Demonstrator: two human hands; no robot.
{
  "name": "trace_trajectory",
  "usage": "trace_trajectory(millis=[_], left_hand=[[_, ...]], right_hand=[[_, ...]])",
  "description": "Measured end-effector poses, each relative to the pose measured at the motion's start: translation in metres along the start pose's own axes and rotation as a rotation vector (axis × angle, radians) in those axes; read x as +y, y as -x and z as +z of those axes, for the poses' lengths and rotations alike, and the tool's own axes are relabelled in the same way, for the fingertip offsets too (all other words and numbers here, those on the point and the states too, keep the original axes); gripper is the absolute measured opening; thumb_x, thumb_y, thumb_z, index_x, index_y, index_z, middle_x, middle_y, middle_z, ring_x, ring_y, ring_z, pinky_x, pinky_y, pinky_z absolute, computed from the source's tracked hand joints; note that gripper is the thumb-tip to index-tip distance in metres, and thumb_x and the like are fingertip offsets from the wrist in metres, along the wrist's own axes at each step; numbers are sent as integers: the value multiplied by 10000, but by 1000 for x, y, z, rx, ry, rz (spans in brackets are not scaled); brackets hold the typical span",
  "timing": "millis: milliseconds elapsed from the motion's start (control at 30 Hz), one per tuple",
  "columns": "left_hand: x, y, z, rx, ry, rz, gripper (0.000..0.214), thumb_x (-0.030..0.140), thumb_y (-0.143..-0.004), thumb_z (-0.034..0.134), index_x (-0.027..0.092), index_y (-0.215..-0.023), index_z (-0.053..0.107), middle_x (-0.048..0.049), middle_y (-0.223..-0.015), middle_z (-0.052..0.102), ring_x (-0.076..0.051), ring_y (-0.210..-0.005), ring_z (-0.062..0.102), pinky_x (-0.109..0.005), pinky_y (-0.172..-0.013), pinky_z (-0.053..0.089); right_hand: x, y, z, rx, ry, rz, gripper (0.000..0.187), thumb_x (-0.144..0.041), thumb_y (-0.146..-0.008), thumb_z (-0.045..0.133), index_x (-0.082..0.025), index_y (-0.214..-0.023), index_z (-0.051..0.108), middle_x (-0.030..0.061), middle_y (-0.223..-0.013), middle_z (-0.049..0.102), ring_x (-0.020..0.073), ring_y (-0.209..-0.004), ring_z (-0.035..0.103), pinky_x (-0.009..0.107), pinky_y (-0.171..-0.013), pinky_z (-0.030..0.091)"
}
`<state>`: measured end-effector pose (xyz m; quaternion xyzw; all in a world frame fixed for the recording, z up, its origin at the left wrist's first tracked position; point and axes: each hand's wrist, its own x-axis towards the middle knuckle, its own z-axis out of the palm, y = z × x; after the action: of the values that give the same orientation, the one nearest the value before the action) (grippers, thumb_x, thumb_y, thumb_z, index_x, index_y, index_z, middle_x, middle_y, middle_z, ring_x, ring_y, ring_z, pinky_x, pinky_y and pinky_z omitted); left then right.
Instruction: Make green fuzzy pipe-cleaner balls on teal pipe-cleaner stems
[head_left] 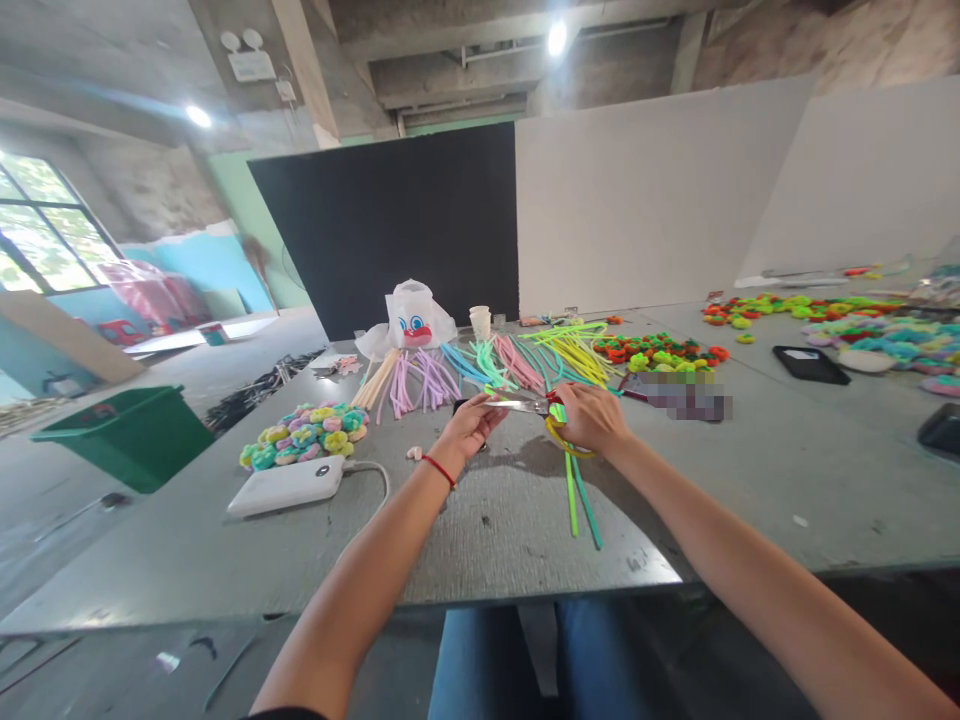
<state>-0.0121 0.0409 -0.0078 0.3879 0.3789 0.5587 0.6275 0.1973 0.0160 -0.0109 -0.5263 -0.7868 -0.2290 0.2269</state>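
Observation:
My right hand [592, 415] is closed round the yellow and red handles of a pair of scissors [525, 404], whose blades point left. My left hand [471, 425] pinches a short pale green piece at the blade tips; a red string circles that wrist. Two green pipe-cleaner stems [579, 500] hang from my right hand and lie on the grey table [480, 540] toward me. Beyond both hands, bundles of pipe cleaners [495, 365] in purple, blue, pink and yellow-green fan out.
A white power bank [289, 485] with a cable lies at the left, behind it a pile of pastel fuzzy flowers [304, 435]. A white bag with a clown face [411, 318], a paper cup [480, 321], red-green flower piles [656, 352], a black phone [810, 365] and a green bin [127, 432] surround.

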Motion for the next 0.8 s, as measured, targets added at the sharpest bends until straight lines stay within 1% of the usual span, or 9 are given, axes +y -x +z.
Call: trace_trajectory(millis=[67,133,267,367,500,633,733,800], left_hand=[[-2,1,1,-17,-66,42,101,48,-713,664,124,-663,620,-30,-659,675,-113,-609,651,-252,-694,547],[-5,2,2,-18,-139,110,103,125,-685,724,118,-656,625,-36,-637,667,-129,-593,645,-252,-640,527],[-12,-3,0,13,-258,269,233,255,-657,765,149,-619,561,22,-565,605,-100,-526,583,-212,-562,456],[-15,-10,-4,23,-335,336,284,276,-681,744,167,-583,500,58,-506,538,-79,-483,522,-190,-517,392],[-15,-15,-10,12,-411,328,293,248,-693,728,160,-539,494,69,-445,468,-58,-425,422,-186,-454,292],[-11,-13,-12,-1,-400,278,280,244,-695,722,157,-534,510,71,-429,432,-49,-385,363,-197,-423,253],[-9,-12,-11,14,-326,262,254,256,-706,715,161,-578,517,57,-461,478,-51,-392,394,-192,-427,279],[-9,-11,-10,22,-264,263,252,268,-706,719,163,-601,516,42,-499,524,-54,-421,439,-183,-446,312]], right_hand=[[3,1,2,49,-15,16,302,-365,-787,506,-146,-966,612,104,-904,704,238,-858,630,288,-707,373],[6,1,3,105,-42,29,283,-348,-774,514,-152,-954,613,94,-900,705,230,-846,629,284,-705,375],[13,3,6,183,-100,80,258,-328,-729,540,-165,-915,613,77,-838,707,225,-790,631,278,-643,367],[18,4,7,206,-96,159,243,-294,-696,524,-169,-886,610,75,-786,700,222,-717,625,280,-588,341],[21,4,6,204,-92,180,249,-247,-666,492,-172,-875,604,72,-769,694,223,-700,621,279,-574,327],[20,5,3,182,-108,169,277,-248,-677,487,-166,-914,606,68,-770,688,224,-724,624,281,-589,334],[18,5,2,142,-124,157,282,-283,-710,496,-164,-939,609,69,-783,692,226,-745,625,283,-603,340],[16,5,2,89,-135,146,286,-328,-743,503,-170,-954,615,67,-795,699,225,-744,626,283,-601,340]])
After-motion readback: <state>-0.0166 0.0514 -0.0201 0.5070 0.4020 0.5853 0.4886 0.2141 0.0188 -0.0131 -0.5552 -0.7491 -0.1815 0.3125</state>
